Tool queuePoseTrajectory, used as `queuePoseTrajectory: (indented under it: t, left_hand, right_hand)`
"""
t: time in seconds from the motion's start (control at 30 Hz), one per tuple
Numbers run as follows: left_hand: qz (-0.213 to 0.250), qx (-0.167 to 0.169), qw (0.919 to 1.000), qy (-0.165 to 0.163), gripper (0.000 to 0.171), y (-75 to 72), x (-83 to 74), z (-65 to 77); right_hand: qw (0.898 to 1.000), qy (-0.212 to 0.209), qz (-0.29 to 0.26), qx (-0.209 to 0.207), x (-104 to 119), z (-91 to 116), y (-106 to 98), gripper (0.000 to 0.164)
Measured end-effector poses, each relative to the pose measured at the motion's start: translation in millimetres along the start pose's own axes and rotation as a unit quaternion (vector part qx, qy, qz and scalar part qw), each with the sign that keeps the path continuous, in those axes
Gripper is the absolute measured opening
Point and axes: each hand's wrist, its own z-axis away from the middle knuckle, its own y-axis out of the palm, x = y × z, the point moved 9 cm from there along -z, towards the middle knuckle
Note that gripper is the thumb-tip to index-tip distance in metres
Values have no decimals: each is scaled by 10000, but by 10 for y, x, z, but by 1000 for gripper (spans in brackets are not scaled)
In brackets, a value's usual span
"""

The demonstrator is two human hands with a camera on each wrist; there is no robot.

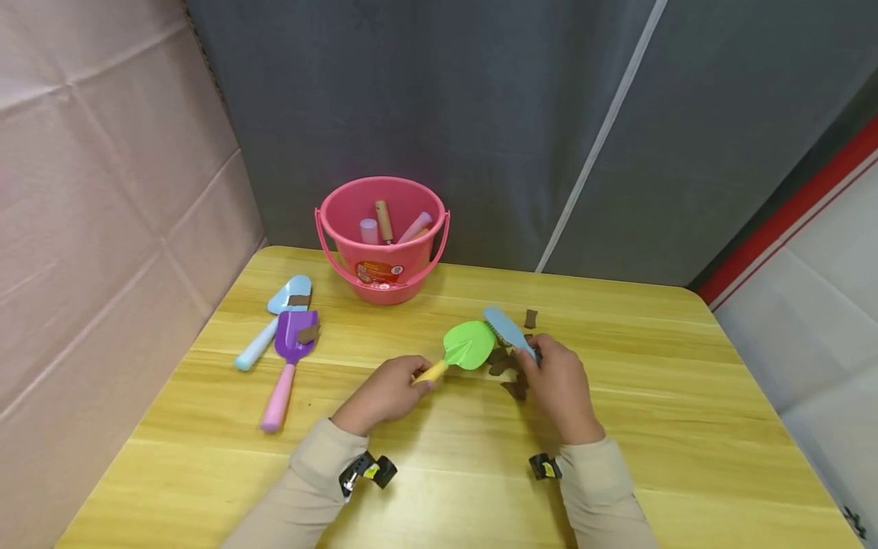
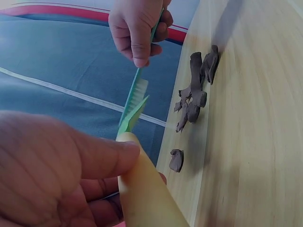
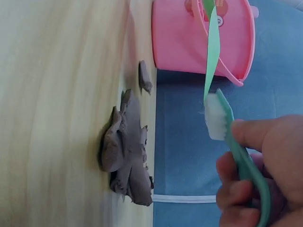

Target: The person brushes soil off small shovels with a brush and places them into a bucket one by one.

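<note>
Brush (image 1: 507, 330) at green trowel (image 1: 469, 345) edge, midair

Dark grey cloth (image 1: 439, 99) backs the wood-grained table (image 1: 686, 396).

No text or number can be read in any view. The bucket (image 1: 414, 263) bears an orange-red label (image 1: 373, 272), its print too small to make out

The green shovel (image 1: 469, 345) and pink bucket (image 1: 414, 263) look glossy plastic, the brown pieces (image 3: 135, 158) matt and rough-edged, the table (image 1: 466, 488) smooth wood
</note>
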Motion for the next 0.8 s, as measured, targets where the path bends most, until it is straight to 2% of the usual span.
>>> queuePoseTrajectory:
  t: [0.1, 0.23, 0.33, 0.43, 0.7, 0.8]
  left_hand:
    - [45, 17, 10000, 17, 17, 3, -7, -6]
    - [158, 49, 9999, -39, 19, 11, -18, -5]
    - [244, 56, 9997, -18, 19, 21, -44, -8]
    - [284, 30, 9996, 40, 18, 26, -69, -8]
    - [188, 1, 9998, -28, 17, 52, -39, -5]
    - [201, 36, 9998, -22, 17, 65, -25, -7]
  right_hand:
    - [9994, -338, -101, -72, 79, 6, -22, 19]
    - [9918, -1182, -325, 359, 305, 50, 54, 16]
    - [9880, -1407, -244, 585, 379, 77, 98, 16]
    - [9918, -1178, -104, 492, 335, 56, 86, 17]
    - [9996, -226, 106, 130, -4, -63, 22, 20]
    - [9998, -140, 119, -6, -10, -77, -13, 19]
